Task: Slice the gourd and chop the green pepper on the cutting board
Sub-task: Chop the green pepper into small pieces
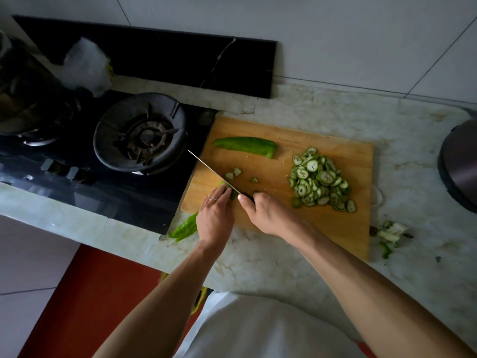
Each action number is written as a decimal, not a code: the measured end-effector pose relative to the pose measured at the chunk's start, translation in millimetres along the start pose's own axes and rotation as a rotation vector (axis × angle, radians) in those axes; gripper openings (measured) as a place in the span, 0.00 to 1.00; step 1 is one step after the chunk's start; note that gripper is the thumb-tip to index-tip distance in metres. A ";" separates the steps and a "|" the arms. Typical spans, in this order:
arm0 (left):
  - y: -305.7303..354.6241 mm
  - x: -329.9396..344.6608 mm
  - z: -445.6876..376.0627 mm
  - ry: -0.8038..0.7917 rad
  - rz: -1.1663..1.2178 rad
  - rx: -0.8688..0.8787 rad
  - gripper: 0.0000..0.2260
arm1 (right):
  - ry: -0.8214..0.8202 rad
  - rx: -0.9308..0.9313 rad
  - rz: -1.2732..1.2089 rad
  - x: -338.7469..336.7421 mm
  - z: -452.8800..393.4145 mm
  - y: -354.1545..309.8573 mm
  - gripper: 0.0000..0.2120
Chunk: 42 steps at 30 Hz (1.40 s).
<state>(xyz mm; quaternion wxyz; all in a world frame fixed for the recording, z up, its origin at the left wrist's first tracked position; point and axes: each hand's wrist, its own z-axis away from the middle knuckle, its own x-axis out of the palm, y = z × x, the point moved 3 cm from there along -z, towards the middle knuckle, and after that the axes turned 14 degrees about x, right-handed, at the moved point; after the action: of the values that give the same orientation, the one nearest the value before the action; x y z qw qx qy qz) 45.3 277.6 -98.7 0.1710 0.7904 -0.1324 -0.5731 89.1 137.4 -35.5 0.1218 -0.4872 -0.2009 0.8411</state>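
Lying across the near left corner of the cutting board (322, 228), tail hanging off over the desk (335, 115) – green pepper (184, 229), probably light, hollow and waxy-skinned, so likely needing pinning close behind the cut. Pressing down on it with curled fingers: left hand (215, 215). Wrapping tightly round the handle of the knife (214, 174): right hand (260, 210), blade meeting the pepper just beside the left fingertips. Sitting further back – a second pepper (246, 146); heaping up on the right, gourd slices (318, 179), seemingly finished.
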 end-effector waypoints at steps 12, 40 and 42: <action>-4.7 -20.5 -21.0 -0.005 0.071 0.027 0.09 | -0.006 0.009 -0.185 -30.6 14.9 24.3 0.25; -29.2 -25.1 -82.9 -0.056 0.758 -0.569 0.12 | 0.072 0.088 -0.325 -35.1 14.7 57.5 0.28; -29.5 -24.7 -77.7 -0.058 0.793 -0.576 0.12 | 0.065 0.095 -0.330 -34.3 14.3 55.9 0.28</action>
<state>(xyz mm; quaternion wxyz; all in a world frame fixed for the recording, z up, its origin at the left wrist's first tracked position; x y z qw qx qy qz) 112.1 323.6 -67.7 0.5838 0.5835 -0.2641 -0.4988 93.1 70.9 -28.2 0.2874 -0.4685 -0.2342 0.8019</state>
